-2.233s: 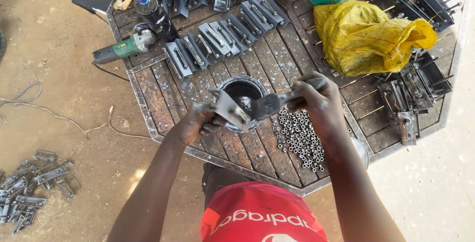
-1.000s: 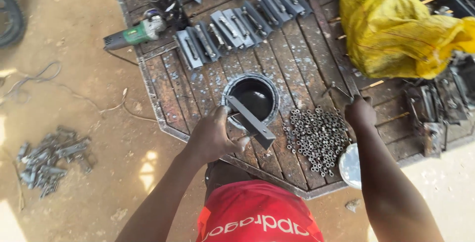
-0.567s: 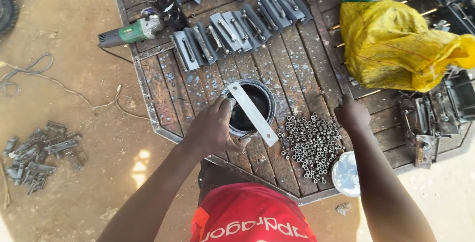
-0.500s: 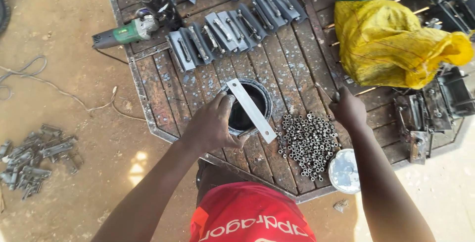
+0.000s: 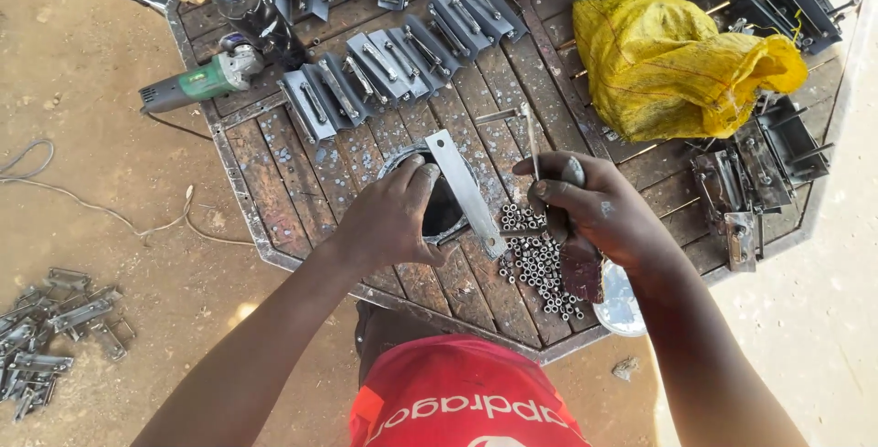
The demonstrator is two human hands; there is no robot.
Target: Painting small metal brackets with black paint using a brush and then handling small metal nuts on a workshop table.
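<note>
My left hand point(image 5: 389, 218) presses its fingers together on the flat grey steel strip point(image 5: 465, 191), steadying it across the round black opening point(image 5: 439, 202) at the rusty octagonal metal counter's point(image 5: 274, 173) centre. At three o'clock, my right hand point(image 5: 599, 214) pinches a thin metal rod point(image 5: 531, 141), possibly a welding electrode, above the heap of small steel nuts point(image 5: 540, 260).

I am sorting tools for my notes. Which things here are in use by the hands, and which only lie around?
In use:
- left hand on flat grey metal strip across round black opening
- right hand holding thin metal rod
- heap of small metal nuts

Lying about:
- green angle grinder
- yellow plastic sack
- rows of grey metal brackets
</note>
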